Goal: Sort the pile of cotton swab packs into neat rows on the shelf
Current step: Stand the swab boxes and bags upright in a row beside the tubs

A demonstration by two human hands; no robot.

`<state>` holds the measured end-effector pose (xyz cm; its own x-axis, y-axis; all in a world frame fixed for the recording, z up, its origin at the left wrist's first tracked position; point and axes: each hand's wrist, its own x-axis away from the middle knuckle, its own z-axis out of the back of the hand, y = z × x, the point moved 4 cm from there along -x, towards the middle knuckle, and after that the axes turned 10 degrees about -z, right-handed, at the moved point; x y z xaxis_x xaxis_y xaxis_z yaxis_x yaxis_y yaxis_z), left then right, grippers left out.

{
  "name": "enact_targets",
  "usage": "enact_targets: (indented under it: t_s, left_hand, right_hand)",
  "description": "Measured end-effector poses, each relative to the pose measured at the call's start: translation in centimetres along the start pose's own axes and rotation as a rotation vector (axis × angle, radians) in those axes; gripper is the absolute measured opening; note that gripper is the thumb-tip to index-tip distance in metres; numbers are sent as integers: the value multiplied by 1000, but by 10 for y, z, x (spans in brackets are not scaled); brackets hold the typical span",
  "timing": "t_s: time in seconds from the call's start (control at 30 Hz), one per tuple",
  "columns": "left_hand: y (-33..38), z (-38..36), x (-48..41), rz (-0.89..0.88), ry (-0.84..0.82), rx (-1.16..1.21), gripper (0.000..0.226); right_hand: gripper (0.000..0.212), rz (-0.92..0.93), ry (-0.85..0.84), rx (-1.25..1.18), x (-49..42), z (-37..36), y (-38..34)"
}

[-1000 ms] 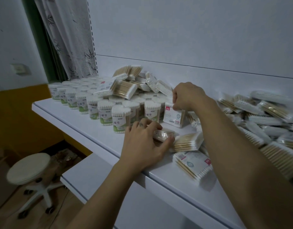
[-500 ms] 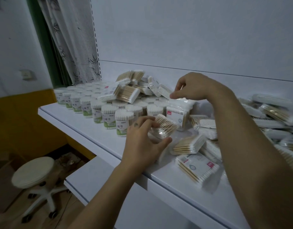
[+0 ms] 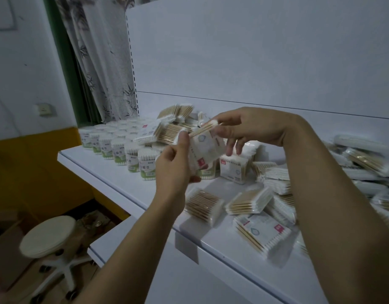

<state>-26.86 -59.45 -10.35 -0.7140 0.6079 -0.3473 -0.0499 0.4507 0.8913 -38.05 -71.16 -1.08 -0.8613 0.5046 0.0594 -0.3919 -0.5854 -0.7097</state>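
Both hands hold one flat cotton swab pack [image 3: 205, 148] up above the white shelf [image 3: 114, 170]. My left hand [image 3: 173, 165] grips its lower left side. My right hand [image 3: 239, 128] pinches its top edge from the right. Round upright swab tubs [image 3: 132, 159] stand in rows at the shelf's left. An upright flat pack [image 3: 233, 170] stands just behind the hands. Loose flat packs [image 3: 249, 201] lie scattered on the right, and more are piled at the back [image 3: 176, 113].
A white round stool on wheels [image 3: 48, 238] stands on the floor at the lower left. A lower white shelf [image 3: 110, 242] juts out below. A patterned curtain [image 3: 97, 62] hangs at the back left. The shelf's back panel [image 3: 255, 51] is plain white.
My left hand has lifted its pack off the shelf. My right hand has left the upright pack at the back and come in to take hold of the same lifted pack.
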Motion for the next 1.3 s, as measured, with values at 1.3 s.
enact_targets:
  t_s: [1.3]
  left_hand:
    - [-35,4,30,-306,-683,-1364,74]
  right_hand:
    - [35,-466,343,833,-43,-14,43]
